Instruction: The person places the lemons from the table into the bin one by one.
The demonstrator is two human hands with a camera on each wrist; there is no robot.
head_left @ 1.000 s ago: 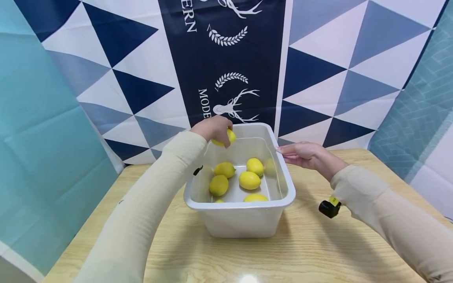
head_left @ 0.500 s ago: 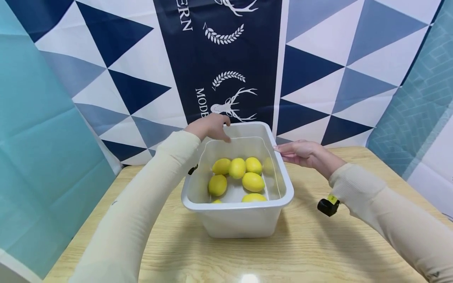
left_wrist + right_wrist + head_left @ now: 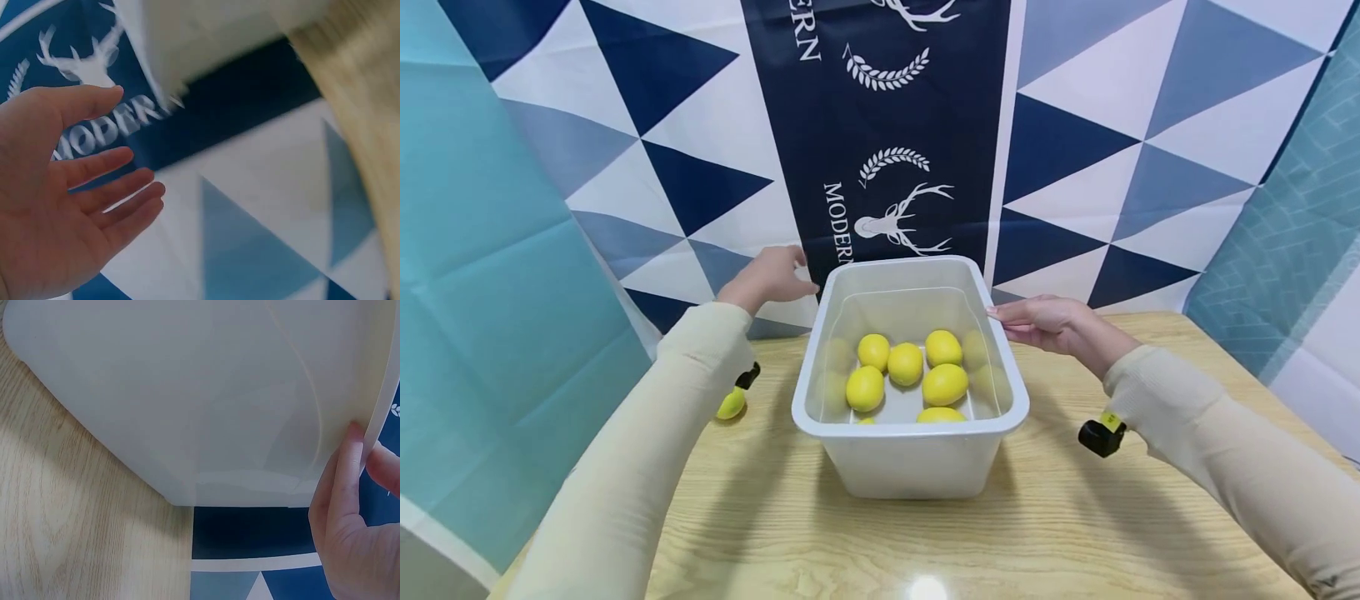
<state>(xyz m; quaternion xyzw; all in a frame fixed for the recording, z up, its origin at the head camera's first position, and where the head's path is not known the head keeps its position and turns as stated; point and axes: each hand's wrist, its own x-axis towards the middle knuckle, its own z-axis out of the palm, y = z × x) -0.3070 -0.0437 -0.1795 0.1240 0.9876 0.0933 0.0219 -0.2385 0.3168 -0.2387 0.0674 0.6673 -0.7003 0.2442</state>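
A pale grey plastic bin (image 3: 910,462) stands on the table with several yellow lemons (image 3: 905,364) on its floor. My left hand (image 3: 772,277) is in the air just left of the bin's far left corner, holding nothing. In the left wrist view its fingers (image 3: 109,169) are spread and relaxed, apart from the bin. My right hand (image 3: 1047,323) is at the bin's right rim. The right wrist view shows its fingers (image 3: 345,481) against the outer wall under the rim and the thumb on the rim, pinching it.
One more lemon (image 3: 731,403) lies on the wooden table (image 3: 925,542) left of the bin, partly covered by my left sleeve. A patterned cloth (image 3: 880,125) hangs right behind the table, with a teal panel (image 3: 512,292) on the left.
My left hand has let go of a lemon inside the bin and swung out to the left. The lemons have shifted a little. My right hand stays at the rim.
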